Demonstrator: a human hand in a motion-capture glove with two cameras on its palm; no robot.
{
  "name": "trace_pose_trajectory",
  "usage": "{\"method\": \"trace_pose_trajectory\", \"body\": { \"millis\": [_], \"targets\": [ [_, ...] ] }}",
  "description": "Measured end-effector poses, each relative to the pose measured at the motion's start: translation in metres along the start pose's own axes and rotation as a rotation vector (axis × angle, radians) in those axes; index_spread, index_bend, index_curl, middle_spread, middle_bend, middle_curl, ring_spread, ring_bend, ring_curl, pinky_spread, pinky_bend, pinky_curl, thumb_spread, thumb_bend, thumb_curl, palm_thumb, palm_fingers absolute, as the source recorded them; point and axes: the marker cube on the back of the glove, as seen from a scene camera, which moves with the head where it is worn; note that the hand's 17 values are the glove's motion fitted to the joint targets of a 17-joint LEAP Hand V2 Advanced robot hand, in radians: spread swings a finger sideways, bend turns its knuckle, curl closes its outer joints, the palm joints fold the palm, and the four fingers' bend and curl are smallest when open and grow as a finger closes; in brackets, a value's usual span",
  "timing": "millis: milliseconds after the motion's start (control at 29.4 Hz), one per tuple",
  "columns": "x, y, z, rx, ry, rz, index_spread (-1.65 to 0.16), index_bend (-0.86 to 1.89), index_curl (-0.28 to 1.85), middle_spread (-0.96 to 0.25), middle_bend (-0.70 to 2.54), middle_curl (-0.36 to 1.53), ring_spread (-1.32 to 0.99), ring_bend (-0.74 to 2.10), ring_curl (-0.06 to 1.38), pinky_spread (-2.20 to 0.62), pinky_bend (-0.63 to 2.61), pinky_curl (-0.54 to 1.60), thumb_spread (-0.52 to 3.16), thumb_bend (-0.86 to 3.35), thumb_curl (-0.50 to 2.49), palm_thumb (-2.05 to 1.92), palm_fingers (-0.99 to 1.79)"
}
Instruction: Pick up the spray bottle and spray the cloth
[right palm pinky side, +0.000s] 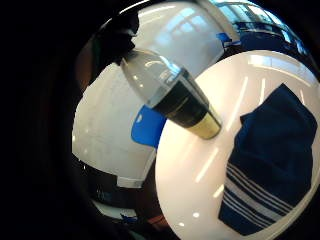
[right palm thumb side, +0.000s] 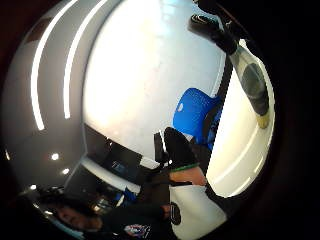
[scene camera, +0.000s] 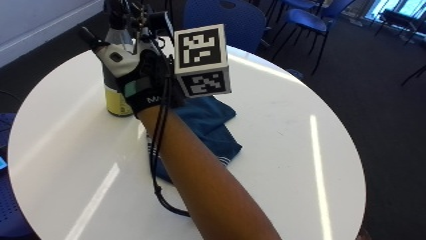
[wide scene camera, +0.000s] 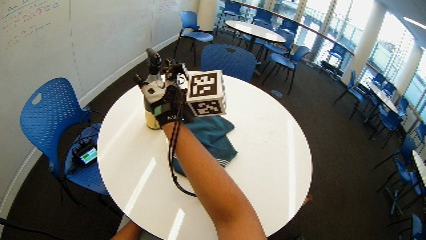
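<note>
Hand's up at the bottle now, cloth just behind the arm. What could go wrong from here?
The spray bottle stands near the table edge, so a nudge from the right hand might tip it off. Whether the fingers have closed round it cannot be told, so lifting now could slip. The cloth lies partly under the forearm, which may catch the spray.
</note>
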Motion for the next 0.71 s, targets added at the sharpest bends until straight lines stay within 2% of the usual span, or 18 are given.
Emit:
{"method": "trace_pose_trajectory", "body": {
  "millis": [306,714],
  "targets": [
    [-0.048,0.061,0.002,-0.144,-0.077,-0.105,-0.38,0.13,0.26,-0.06,0.36,0.40,-0.09,0.43,0.36,0.19,0.29,0.33,0.98,-0.03,0.52,0.59,0.43],
    [-0.081,0.115,-0.022,-0.181,-0.115,-0.253,-0.40,0.13,0.26,-0.05,0.34,0.39,-0.07,0.39,0.35,0.20,0.25,0.33,0.99,-0.03,0.47,0.59,0.46]
  ]
}}
